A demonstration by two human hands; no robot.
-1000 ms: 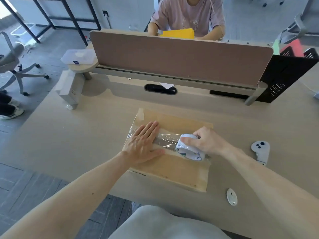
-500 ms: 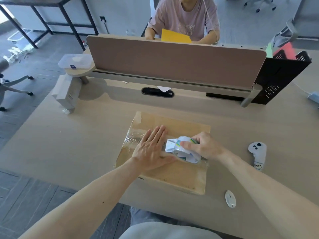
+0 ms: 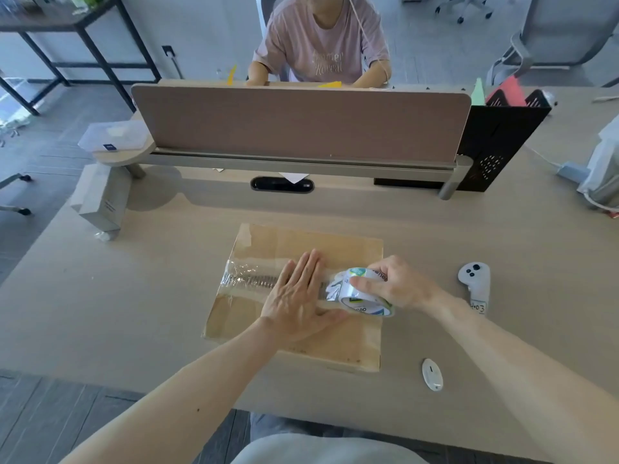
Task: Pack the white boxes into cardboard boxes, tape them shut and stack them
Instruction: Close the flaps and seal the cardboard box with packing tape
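A flat, closed cardboard box (image 3: pixel 338 343) of plain brown board lies at the centre of the frame on the pale, matte counter (image 3: pixel 134 313). The left hand (image 3: pixel 298 296) rests palm down on its top, fingers (image 3: pixel 310 267) straight and close together. It presses on a strip of clear tape (image 3: pixel 248 281) that runs across the lid; the strip is glossy and wrinkled and folds over the box's left edge.

Just to the right of that hand, the right hand (image 3: pixel 402 286) grips a tape roll (image 3: pixel 360 294), its fingers curled round the ring. The roll is shiny clear tape on a white core printed in green and blue, and it sits tilted over the box top.

At the left of the frame a long white box (image 3: pixel 100 199) of smooth card lies at the counter's edge, well apart from the cardboard box. To the right of the cardboard box lie a white plastic controller (image 3: pixel 474 279) with dark buttons and a small white oval device (image 3: pixel 432 375).

Across the upper middle stands a matte brown divider panel (image 3: pixel 294 125) with rounded corners. A black perforated metal bin (image 3: pixel 499 145) is at its right end.
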